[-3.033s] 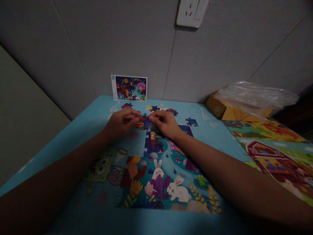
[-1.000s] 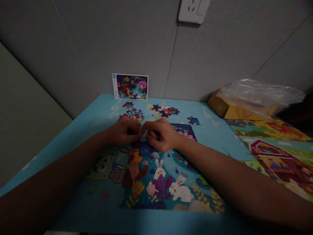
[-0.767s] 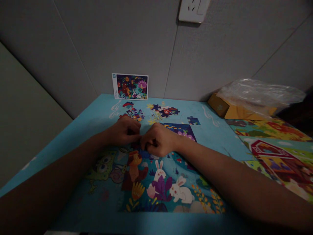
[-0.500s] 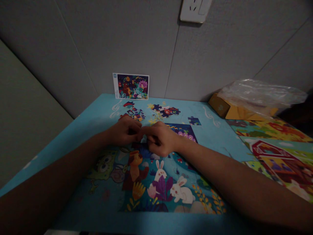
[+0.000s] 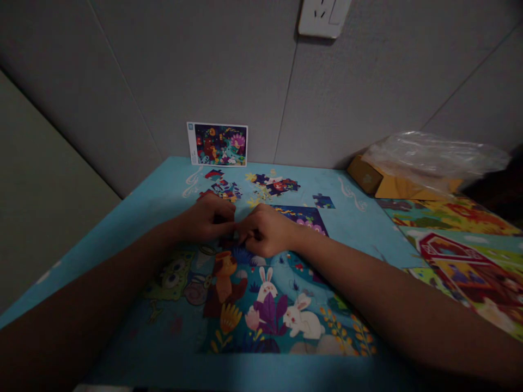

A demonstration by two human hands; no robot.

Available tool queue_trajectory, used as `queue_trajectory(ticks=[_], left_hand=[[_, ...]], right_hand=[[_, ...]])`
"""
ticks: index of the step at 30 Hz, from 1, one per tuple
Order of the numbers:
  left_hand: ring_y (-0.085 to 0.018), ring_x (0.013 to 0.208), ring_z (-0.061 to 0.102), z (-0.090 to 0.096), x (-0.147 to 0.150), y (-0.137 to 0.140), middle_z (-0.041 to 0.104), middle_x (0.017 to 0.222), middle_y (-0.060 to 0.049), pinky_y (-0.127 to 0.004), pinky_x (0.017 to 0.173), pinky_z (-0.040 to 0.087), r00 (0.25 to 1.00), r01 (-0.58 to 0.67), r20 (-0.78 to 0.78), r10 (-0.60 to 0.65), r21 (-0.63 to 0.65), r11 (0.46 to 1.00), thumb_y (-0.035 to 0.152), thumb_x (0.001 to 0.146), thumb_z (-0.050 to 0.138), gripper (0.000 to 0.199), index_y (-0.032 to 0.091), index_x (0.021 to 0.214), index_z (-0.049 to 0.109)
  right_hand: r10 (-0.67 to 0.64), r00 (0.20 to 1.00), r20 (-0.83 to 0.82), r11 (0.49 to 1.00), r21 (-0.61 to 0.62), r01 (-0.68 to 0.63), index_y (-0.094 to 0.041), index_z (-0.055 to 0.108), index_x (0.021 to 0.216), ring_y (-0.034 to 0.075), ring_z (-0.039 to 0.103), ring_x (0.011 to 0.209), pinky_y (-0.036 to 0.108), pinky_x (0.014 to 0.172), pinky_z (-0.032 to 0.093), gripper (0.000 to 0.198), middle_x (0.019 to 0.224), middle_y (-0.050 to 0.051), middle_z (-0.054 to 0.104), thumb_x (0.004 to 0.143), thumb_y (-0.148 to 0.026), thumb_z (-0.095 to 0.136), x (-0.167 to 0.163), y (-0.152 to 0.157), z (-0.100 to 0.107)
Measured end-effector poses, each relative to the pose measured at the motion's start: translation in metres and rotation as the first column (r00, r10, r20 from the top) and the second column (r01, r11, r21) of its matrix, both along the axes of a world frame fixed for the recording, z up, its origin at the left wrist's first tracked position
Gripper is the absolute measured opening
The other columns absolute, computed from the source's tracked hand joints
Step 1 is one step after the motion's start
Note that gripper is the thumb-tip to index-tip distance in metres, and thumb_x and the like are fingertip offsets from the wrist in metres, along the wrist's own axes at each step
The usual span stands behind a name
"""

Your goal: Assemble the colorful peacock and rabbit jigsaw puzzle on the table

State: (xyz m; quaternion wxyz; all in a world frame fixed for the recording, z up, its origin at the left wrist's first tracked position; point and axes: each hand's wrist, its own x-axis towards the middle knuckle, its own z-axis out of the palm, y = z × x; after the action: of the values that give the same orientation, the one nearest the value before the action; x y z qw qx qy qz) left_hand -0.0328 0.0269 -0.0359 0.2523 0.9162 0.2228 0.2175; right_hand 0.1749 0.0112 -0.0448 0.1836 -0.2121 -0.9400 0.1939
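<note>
A partly assembled jigsaw puzzle [image 5: 278, 305] lies flat, showing white rabbits, an orange fox-like animal and flowers. At its upper left edge, my left hand [image 5: 208, 218] is closed, fingers curled down around a dark puzzle piece [image 5: 227, 241] that is mostly hidden. My right hand [image 5: 265, 231] meets it there, its fingers bent and pinched at the same piece. The fingertips of both hands nearly touch. Behind my right hand, a joined purple section [image 5: 308, 218] of the puzzle shows.
Loose puzzle pieces [image 5: 225, 188] lie behind my hands, with another cluster [image 5: 281, 185] and one single piece [image 5: 323, 201] farther right. A picture card [image 5: 218, 144] leans on the wall. To the right are a yellow box [image 5: 402, 186], clear plastic [image 5: 433, 155] and a colourful farm picture [image 5: 469, 261].
My right hand has shifted slightly left and its fingers have closed in toward my left hand, narrowing the gap between them. The left hand stays almost where it was.
</note>
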Motion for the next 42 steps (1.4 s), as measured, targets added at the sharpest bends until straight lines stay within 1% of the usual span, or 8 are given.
queue_trajectory(ticks=[6, 12, 15, 17, 19, 21, 23, 42], left_hand=[[-0.010, 0.054, 0.051, 0.001, 0.001, 0.000, 0.054, 0.058, 0.000, -0.022, 0.053, 0.033, 1.000, 0.015, 0.015, -0.015, 0.024, 1.000, 0.024, 0.087, 0.060, 0.030, 0.014, 0.059, 0.062], [-0.011, 0.057, 0.054, 0.002, 0.001, -0.002, 0.058, 0.060, 0.000, -0.021, 0.054, 0.036, 1.000, 0.012, -0.009, -0.012, -0.009, 1.000, 0.024, 0.088, 0.060, 0.025, 0.014, 0.065, 0.067], [-0.010, 0.055, 0.051, 0.001, 0.001, -0.001, 0.057, 0.060, 0.000, -0.021, 0.053, 0.035, 1.000, 0.009, -0.008, -0.009, -0.013, 1.000, 0.024, 0.088, 0.059, 0.029, 0.014, 0.062, 0.064], [-0.009, 0.053, 0.049, 0.001, 0.001, -0.001, 0.055, 0.058, 0.001, -0.022, 0.052, 0.034, 1.000, 0.012, -0.010, -0.012, -0.011, 1.000, 0.024, 0.088, 0.058, 0.031, 0.014, 0.059, 0.061], [-0.009, 0.052, 0.048, 0.001, 0.001, -0.001, 0.052, 0.057, 0.001, -0.022, 0.052, 0.033, 1.000, 0.009, -0.013, -0.009, -0.003, 1.000, 0.023, 0.087, 0.058, 0.031, 0.014, 0.057, 0.058], [-0.009, 0.052, 0.047, 0.001, 0.001, -0.001, 0.050, 0.056, 0.002, -0.022, 0.052, 0.032, 1.000, 0.004, -0.012, -0.004, 0.001, 1.000, 0.023, 0.087, 0.059, 0.032, 0.015, 0.056, 0.056], [-0.008, 0.051, 0.046, 0.001, 0.002, -0.002, 0.050, 0.056, 0.002, -0.022, 0.051, 0.032, 1.000, 0.000, -0.009, 0.000, 0.000, 1.000, 0.022, 0.087, 0.058, 0.032, 0.015, 0.056, 0.055], [-0.009, 0.051, 0.045, 0.002, 0.002, -0.003, 0.048, 0.054, 0.002, -0.022, 0.050, 0.032, 0.999, -0.042, -0.001, 0.042, -0.036, 0.998, 0.026, 0.087, 0.056, 0.031, 0.015, 0.058, 0.055]], right_hand=[[-0.090, 0.996, -0.012, 0.995, 0.053, 0.090, -0.018, 0.058, 0.059, 0.011, 0.044, 0.050, 0.025, 0.052, 0.028, 0.008, 0.055, -0.001, 0.054, 0.062, -0.017, 0.050, 0.001, 0.004, 0.000], [-0.132, 0.991, -0.013, 0.989, 0.060, 0.133, -0.018, 0.065, 0.068, 0.013, 0.047, 0.052, 0.025, 0.054, 0.029, 0.015, 0.057, 0.000, 0.056, 0.064, -0.017, 0.050, 0.001, 0.005, -0.002], [-0.271, 0.958, -0.094, 0.962, -0.001, 0.272, -0.017, 0.065, 0.066, 0.012, 0.045, 0.051, 0.025, 0.054, 0.029, 0.015, 0.055, -0.001, 0.056, 0.066, -0.018, 0.050, 0.001, 0.009, -0.005], [-0.462, 0.853, -0.244, 0.887, -0.122, 0.446, -0.017, 0.062, 0.062, 0.011, 0.044, 0.050, 0.025, 0.053, 0.029, 0.016, 0.053, -0.001, 0.053, 0.069, -0.020, 0.049, 0.002, 0.015, -0.008], [-0.644, 0.664, -0.379, 0.764, -0.288, 0.577, -0.017, 0.060, 0.059, 0.012, 0.045, 0.050, 0.024, 0.052, 0.029, 0.017, 0.051, -0.002, 0.051, 0.070, -0.023, 0.049, 0.004, 0.023, -0.010], [-0.749, 0.505, -0.429, 0.660, -0.418, 0.624, -0.017, 0.060, 0.057, 0.012, 0.044, 0.051, 0.024, 0.051, 0.029, 0.016, 0.049, -0.003, 0.049, 0.069, -0.024, 0.051, 0.007, 0.029, -0.010], [-0.790, 0.438, -0.429, 0.611, -0.484, 0.627, -0.017, 0.061, 0.056, 0.012, 0.042, 0.050, 0.025, 0.051, 0.029, 0.016, 0.047, -0.003, 0.048, 0.067, -0.024, 0.052, 0.008, 0.033, -0.009], [-0.767, 0.471, -0.436, 0.639, -0.453, 0.622, -0.016, 0.061, 0.055, 0.010, 0.039, 0.048, 0.025, 0.051, 0.027, 0.017, 0.046, -0.005, 0.045, 0.067, -0.025, 0.053, 0.007, 0.034, -0.011]])
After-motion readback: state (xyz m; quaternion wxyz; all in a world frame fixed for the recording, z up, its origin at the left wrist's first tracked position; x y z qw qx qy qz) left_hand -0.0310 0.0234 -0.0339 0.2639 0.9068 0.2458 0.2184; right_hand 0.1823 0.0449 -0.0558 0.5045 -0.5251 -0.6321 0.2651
